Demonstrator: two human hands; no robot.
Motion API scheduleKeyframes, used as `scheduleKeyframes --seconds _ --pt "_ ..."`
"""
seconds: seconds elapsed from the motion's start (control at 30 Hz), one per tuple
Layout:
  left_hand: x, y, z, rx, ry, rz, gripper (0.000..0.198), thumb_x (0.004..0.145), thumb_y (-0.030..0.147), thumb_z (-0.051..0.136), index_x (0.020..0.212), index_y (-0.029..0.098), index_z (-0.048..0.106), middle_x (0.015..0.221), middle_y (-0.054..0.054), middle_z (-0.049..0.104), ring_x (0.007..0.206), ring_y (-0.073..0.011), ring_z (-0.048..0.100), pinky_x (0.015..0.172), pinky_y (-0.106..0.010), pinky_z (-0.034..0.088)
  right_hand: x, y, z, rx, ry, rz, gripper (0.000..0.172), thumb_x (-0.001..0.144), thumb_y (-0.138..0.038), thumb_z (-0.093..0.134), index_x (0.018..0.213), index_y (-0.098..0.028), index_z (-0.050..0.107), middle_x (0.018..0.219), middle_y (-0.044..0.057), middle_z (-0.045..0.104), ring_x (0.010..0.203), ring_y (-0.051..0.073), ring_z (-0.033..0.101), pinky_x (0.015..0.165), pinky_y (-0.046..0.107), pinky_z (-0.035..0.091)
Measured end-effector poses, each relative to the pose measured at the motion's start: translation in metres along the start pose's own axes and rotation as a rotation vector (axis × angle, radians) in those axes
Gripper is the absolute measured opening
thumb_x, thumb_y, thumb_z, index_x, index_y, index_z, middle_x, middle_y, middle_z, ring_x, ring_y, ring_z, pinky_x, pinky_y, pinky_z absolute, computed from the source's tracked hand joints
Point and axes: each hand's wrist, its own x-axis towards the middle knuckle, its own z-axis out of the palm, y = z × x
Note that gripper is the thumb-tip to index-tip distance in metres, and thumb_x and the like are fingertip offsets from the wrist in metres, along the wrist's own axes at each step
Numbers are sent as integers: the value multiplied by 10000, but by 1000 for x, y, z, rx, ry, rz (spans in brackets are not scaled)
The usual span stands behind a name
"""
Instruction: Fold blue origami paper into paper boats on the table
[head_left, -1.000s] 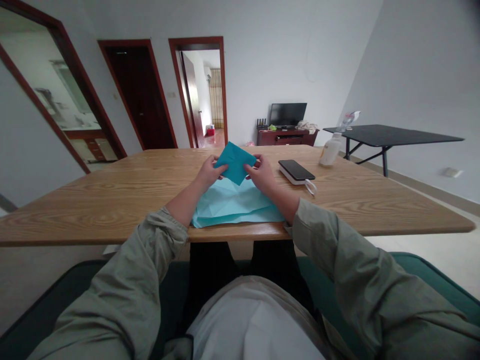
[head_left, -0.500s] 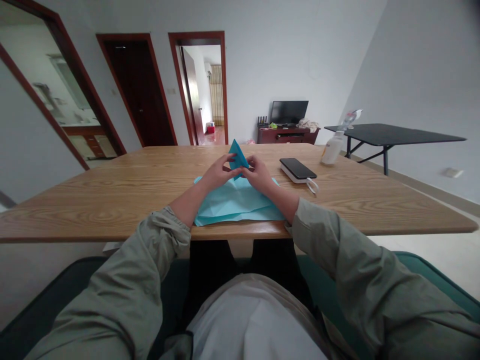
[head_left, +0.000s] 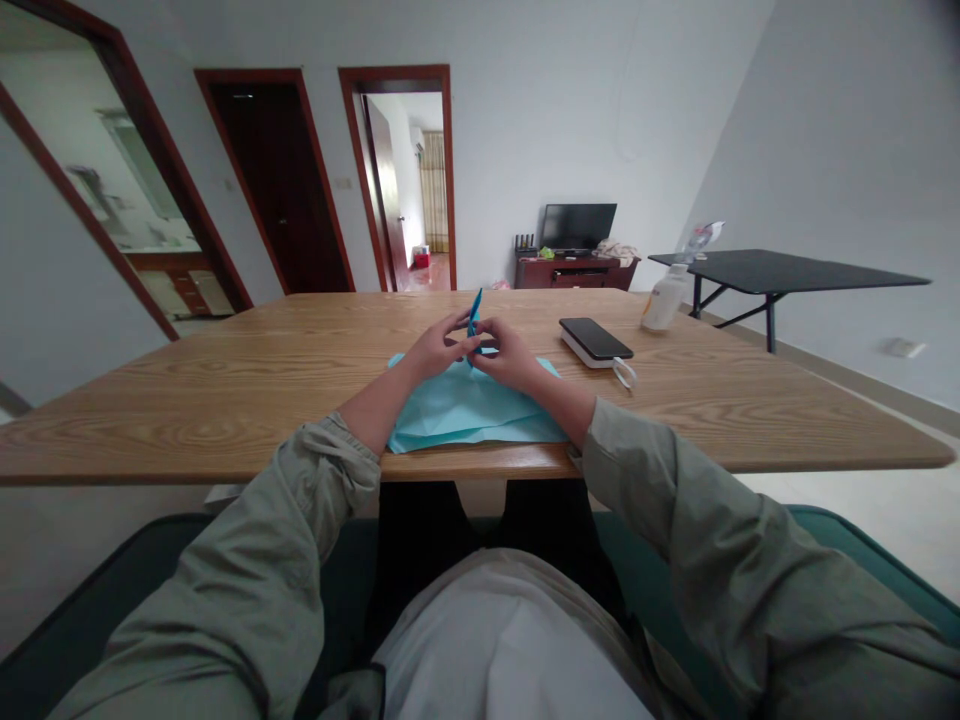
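Note:
My left hand [head_left: 435, 350] and my right hand [head_left: 510, 355] meet over the middle of the wooden table [head_left: 225, 390]. Both pinch a small folded piece of dark teal paper [head_left: 475, 308], which stands nearly edge-on with only a thin strip showing above my fingers. Under my hands lies a larger sheet of light blue paper [head_left: 465, 415], creased and reaching to the table's near edge.
A black phone [head_left: 595, 338] lies on a white power bank with a loop cord, right of my hands. A white spray bottle [head_left: 664, 297] stands further right. Behind are a black table [head_left: 787, 270], a TV cabinet and open doorways.
The teal paper was a broad flat shape held up facing me; my hands have drawn together and lowered, folding it narrower until it shows only as a thin sliver.

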Motion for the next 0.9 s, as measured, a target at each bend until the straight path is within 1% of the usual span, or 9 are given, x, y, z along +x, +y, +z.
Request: scheduleKeyframes --seconds 0.13,0.23,0.33,0.43,0.5,0.57,0.63,0.77,0.9 --pt "2 -2 -3 -88 -9 -26 760 687 386 777 1387 251 512 1388 -146 557 894 -219 701 667 -292 568 -1 -2 -1 3 -2 14 452 703 -315 698 1102 -240 501 1289 63 578 965 190 673 750 333 598" --pt "4 -5 -3 -110 -30 -19 737 700 320 715 1396 255 481 1353 -126 578 931 -221 688 676 -295 571 -2 -4 -2 -40 25 23 481 733 -309 669 1177 -251 494 1299 70 578 957 191 669 750 336 595" --pt "5 -9 0 -44 -32 5 739 697 219 630 1409 255 439 1292 -104 604 860 -188 678 679 -306 568 -2 -7 -2 -171 68 4 473 763 -284 630 1216 -247 503 1232 74 624 921 196 664 762 352 581" --pt "4 -8 5 99 5 47 714 684 161 597 1380 234 454 1142 -74 655 817 -178 659 727 -319 555 -2 -12 1 -344 121 -13 439 787 -263 602 1220 -244 535 1139 66 667 874 199 655 816 375 552" --pt "4 -5 7 244 66 89 641 705 164 603 1335 224 495 1054 -57 671 851 -194 652 800 -333 534 -2 -15 2 -446 149 -24 384 812 -263 577 1195 -247 565 1091 60 681 866 207 647 845 383 528" --pt "3 -2 7 395 134 118 558 737 182 608 1289 228 536 1026 -52 675 892 -217 645 864 -349 503 -1 -17 2 -524 164 -29 305 840 -275 550 1139 -244 600 1025 57 693 856 220 639 848 388 508" --pt "3 0 5 503 189 123 495 760 197 610 1251 238 569 1015 -50 679 904 -235 640 884 -357 479 0 -18 1 -565 184 -13 236 855 -283 532 1066 -237 627 959 54 697 842 230 631 833 385 494" --pt "4 -1 0 553 277 127 391 769 200 609 1157 242 640 976 -52 689 900 -255 641 864 -346 459 2 -20 -3 -612 250 42 176 835 -269 524 957 -220 641 866 47 683 792 221 608 778 344 466" --pt "5 -1 -3 631 346 97 300 784 202 592 1073 234 667 951 -54 701 906 -244 643 843 -331 457 4 -21 -7 -669 311 80 142 808 -282 528 884 -209 623 759 25 632 714 197 562 704 302 420"
